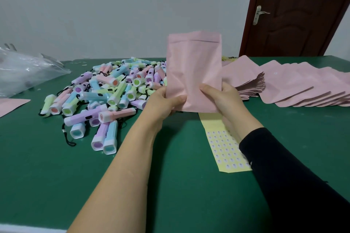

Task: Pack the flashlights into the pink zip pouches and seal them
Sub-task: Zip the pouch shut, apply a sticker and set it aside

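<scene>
From the head view, both hands are up over the middle of the green table (170, 185), and between them stands one pink zip pouch (194, 70), upright, its zip strip at the top and its bottom edge just above the tabletop. The left hand (166, 100) grasps the pouch's lower left corner, thumb pressed on the near face and fingers curled behind. The right hand (223, 98) pinches the lower right corner the same way, its arm in a black sleeve (284, 166). So the pouch rises straight up from the two hands, most of it above them. Whether the zip is closed, or whether anything is inside, I cannot tell (the near face creases a little between the thumbs).

The loose flashlights (113, 89) lie in a heap to the left of the hands, reaching towards the far edge: pastel blue, green, pink and purple bodies with black wrist cords. The nearest ones lie just beside the left wrist.

To the right and farther off, flat pink pouches (295, 85) lie in an overlapping row, with a fanned stack (250, 85) just beyond the right hand. A yellow sticker sheet (225, 149) lies flat under the right forearm. At the far left sits a crumpled clear plastic bag (24, 70), and a pink pouch corner (11, 105) shows at the left edge. A dark brown door (295, 9) stands behind, far right.
</scene>
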